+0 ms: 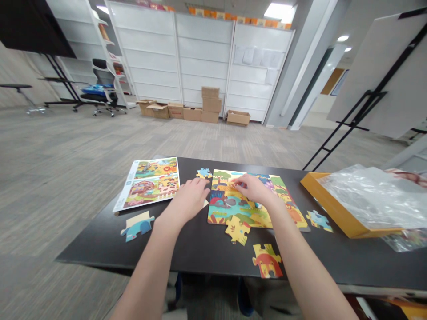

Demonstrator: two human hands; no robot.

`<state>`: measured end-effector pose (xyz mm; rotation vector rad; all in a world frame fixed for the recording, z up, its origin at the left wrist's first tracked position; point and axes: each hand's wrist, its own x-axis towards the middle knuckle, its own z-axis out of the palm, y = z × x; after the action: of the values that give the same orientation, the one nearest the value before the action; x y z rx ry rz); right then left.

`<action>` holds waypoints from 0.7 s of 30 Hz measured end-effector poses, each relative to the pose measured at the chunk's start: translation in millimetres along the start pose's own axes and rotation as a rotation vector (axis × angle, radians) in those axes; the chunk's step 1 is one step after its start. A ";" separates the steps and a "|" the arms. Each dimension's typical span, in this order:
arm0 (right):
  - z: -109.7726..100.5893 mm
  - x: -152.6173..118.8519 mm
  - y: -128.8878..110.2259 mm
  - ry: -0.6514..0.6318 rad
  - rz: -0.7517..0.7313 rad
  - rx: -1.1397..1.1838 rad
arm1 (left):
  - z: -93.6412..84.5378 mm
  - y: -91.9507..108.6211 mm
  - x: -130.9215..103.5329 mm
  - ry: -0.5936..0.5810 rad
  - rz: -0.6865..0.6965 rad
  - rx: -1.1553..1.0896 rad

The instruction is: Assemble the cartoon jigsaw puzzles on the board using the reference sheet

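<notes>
A colorful animal jigsaw puzzle (227,213) lies on the table, with a hippo, trees and water on it. My right hand (255,189) reaches over its upper middle, thumb and fingers pinched at a small orange-yellow puzzle piece (232,183). To the left of the board, my left hand (191,195) rests low over the tabletop with its fingers loosely extended. A pale piece edge (206,203) shows by its fingertips, and a blue piece (204,172) lies just beyond them. In front of the board are a yellow piece (237,230) and a red lion-face piece (267,261).
A picture sheet (151,183) lies at the left of the black table (207,255), near a blue piece (137,226). Another blue piece (319,220) is right of the board, beside an orange box (347,218) holding clear plastic wrap (370,195).
</notes>
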<state>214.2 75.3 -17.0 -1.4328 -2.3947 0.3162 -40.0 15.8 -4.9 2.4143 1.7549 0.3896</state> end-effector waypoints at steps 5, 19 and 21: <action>-3.0 -0.7 -0.7 0.063 0.036 -0.016 | -15.1 -32.2 -14.0 -0.144 -0.136 0.070; -51.5 -30.2 -16.3 0.391 0.007 0.134 | -13.6 -17.4 -13.7 -0.161 -0.025 -0.070; -61.2 -40.6 -18.0 0.419 0.022 0.155 | -13.4 -20.1 -15.1 -0.111 -0.024 -0.078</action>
<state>241.4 32.2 38.9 -1.3064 -1.9760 0.1793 -66.5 7.2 0.8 2.3121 1.6879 0.3089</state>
